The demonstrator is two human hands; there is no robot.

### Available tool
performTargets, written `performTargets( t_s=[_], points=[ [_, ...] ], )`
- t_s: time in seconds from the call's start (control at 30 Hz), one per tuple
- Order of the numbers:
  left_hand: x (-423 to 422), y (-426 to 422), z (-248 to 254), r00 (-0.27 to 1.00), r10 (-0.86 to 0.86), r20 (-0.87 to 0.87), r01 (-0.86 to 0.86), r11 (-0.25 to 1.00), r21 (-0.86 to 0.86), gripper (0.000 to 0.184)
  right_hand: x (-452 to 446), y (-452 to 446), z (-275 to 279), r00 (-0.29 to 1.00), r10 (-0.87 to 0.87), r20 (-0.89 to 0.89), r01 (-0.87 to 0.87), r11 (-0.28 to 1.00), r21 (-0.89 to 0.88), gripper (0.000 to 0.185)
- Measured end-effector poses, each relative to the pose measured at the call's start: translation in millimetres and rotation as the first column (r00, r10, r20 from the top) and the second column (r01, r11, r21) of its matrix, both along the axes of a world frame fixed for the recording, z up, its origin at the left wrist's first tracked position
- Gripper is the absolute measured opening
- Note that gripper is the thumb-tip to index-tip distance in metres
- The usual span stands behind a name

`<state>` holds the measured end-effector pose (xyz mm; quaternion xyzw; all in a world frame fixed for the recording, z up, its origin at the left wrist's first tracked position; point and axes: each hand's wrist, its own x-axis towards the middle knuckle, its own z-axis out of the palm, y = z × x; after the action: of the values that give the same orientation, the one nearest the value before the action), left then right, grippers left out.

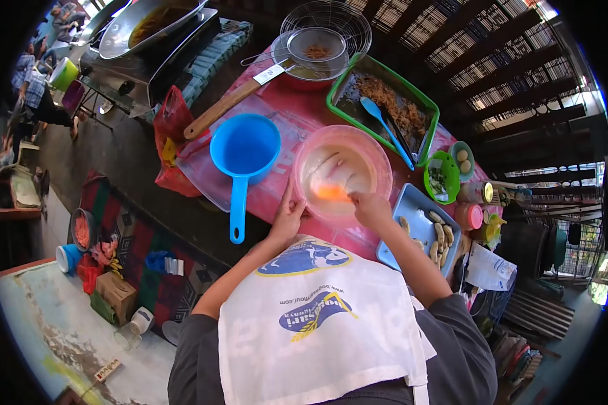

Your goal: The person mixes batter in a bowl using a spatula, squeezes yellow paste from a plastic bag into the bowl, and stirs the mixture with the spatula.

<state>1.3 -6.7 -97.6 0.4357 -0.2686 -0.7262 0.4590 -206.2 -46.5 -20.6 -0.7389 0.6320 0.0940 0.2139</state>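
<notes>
A pink plastic bowl (pixel 382 156) stands in front of me with a pale, milky batter (pixel 344 169) in it. My left hand (pixel 290 210) grips the bowl's near left side. My right hand (pixel 371 210) is closed around the end of an orange utensil (pixel 331 193) that dips into the batter. That utensil is smeared by motion, so its exact kind does not show. Just left of the bowl sits a blue long-handled dipper (pixel 245 145). Close to my right forearm is a light blue tray (pixel 415 209) holding several peeled bananas (pixel 442 236).
Behind the bowl lies a green-rimmed tray (pixel 385 67) with brown crumbs and a blue spoon (pixel 385 128). A wooden-handled tool (pixel 223 108) and wire strainers (pixel 317 48) are farther back. On the right are a green basket (pixel 442 177) and jars (pixel 476 193). A wok (pixel 148 30) stands far left.
</notes>
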Motion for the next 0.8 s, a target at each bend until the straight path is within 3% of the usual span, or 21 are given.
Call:
performTargets(
  t_s=[0.13, 0.17, 0.27, 0.4, 0.43, 0.53, 0.63, 0.73, 0.77, 0.8],
  points=[
    [-5.0, 9.5, 0.1, 0.998, 0.059, 0.028, -0.061, 0.995, 0.077, 0.066, -23.8, -28.6, 8.2, 0.997, -0.069, 0.028, 0.067, 0.996, 0.061, 0.028],
    [-9.6, 11.9, 0.4, 0.999, 0.04, -0.005, -0.039, 0.995, 0.093, 0.067, -25.2, -40.5, 11.3, 0.989, -0.149, 0.011, 0.15, 0.987, -0.053, 0.026],
    [-18.3, 19.7, -2.7, 0.996, -0.005, -0.086, 0.014, 0.994, 0.112, 0.069, -14.5, -36.9, -14.9, 0.987, -0.154, -0.047, 0.146, 0.98, -0.133, 0.025],
    [-14.2, 15.5, -4.1, 0.99, -0.018, -0.137, 0.025, 0.998, 0.055, 0.069, -13.8, 0.7, -11.0, 0.959, 0.078, 0.272, -0.06, 0.996, -0.072, 0.023],
    [-12.8, 14.2, -4.1, 0.989, -0.021, -0.145, 0.027, 0.999, 0.043, 0.069, -23.4, -11.1, -11.0, 0.967, 0.014, 0.256, -0.034, 0.997, 0.072, 0.023],
    [-5.3, 6.6, -8.2, 0.991, -0.104, -0.087, 0.105, 0.994, 0.007, 0.069, -31.4, -49.4, -6.7, 0.957, -0.268, 0.114, 0.275, 0.961, -0.043, 0.023],
    [-2.0, 2.0, -11.6, 0.991, -0.111, -0.076, 0.11, 0.994, -0.018, 0.068, -2.3, -31.9, -22.3, 0.964, -0.266, -0.028, 0.264, 0.962, -0.07, 0.022],
    [4.2, 1.4, -17.2, 0.991, -0.108, -0.081, 0.107, 0.994, -0.025, 0.068, 15.7, 0.4, 2.2, 0.991, -0.101, 0.089, 0.096, 0.994, 0.058, 0.023],
    [4.8, 1.7, -18.5, 0.993, -0.088, -0.079, 0.087, 0.996, -0.016, 0.068, 4.6, -1.6, 2.4, 0.979, -0.03, 0.2, 0.018, 0.998, 0.061, 0.023],
    [3.6, 2.9, -19.2, 0.995, -0.068, -0.078, 0.068, 0.998, -0.006, 0.068, -2.8, -9.7, 1.4, 0.983, -0.079, 0.166, 0.072, 0.996, 0.046, 0.023]
  ],
)
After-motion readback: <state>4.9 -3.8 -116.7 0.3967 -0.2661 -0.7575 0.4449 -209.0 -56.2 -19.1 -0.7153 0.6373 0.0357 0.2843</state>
